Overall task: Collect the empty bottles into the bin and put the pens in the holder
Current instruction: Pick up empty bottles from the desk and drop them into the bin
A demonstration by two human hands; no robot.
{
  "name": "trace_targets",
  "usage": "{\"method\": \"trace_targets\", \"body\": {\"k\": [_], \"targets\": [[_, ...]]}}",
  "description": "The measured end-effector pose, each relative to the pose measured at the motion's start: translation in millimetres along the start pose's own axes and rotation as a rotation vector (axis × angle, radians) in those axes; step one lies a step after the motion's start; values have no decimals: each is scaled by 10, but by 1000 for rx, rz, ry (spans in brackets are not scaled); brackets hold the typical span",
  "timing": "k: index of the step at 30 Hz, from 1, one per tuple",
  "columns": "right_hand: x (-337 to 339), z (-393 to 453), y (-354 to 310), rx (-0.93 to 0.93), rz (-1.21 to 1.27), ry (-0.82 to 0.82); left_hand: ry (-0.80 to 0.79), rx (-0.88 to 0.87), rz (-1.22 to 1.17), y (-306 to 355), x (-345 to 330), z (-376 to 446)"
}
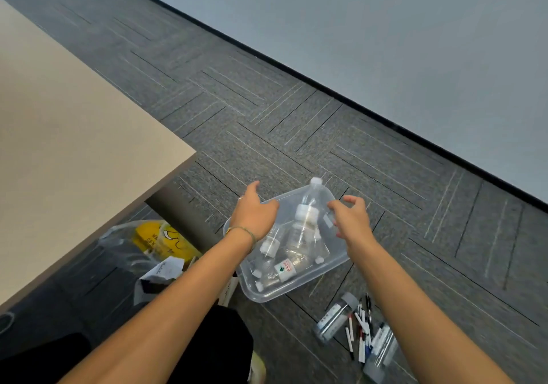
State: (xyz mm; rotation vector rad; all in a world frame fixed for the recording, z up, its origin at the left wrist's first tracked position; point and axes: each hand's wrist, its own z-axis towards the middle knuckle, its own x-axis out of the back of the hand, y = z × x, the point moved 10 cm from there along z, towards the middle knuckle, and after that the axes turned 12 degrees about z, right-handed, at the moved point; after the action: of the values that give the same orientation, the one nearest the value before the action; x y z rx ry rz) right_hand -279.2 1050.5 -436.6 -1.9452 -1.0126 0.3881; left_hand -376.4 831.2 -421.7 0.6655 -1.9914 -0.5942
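Both hands over bin of bottles, holding nothing.
Pens (362, 331) lie loose on carpet (296, 111) near the person, clear holder (333, 318) on its side among them. Beyond, bin (341, 254) on carpet holds bottles (299, 235). Left hand (255, 211) and right hand (351, 217) hover above it, fingers loose, apart. Table (74, 134) corner at left.
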Motion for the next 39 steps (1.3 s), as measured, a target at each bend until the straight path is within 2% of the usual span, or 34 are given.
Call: {"method": "trace_targets", "body": {"k": [9, 16, 20, 23, 26, 30, 39], "targets": [[11, -484, -564, 212, -13, -23, 33, -153, 18, 534, 184, -416], [28, -1350, -1300, 499, -3, -90, 105, -360, -38, 1146, 578, -1095], [-101, -1965, -1716, 683, 30, -161, 196, -470, -61, 1427, 1046, -1661], [-293, -2486, -1978, 805, 59, -235, 349, -547, -23, 1514, 1541, -2147], [-558, -3032, -2196, 917, 72, -316, 528, -569, 43, 1425, 2095, -2578], [-1010, -3734, -2380, 1050, 68, -439, 718, -505, 137, 1073, 2829, -3041], [-2270, -5120, -2423, 1238, -21, -706, 987, -320, 235, 49, 4229, -3919]]}}
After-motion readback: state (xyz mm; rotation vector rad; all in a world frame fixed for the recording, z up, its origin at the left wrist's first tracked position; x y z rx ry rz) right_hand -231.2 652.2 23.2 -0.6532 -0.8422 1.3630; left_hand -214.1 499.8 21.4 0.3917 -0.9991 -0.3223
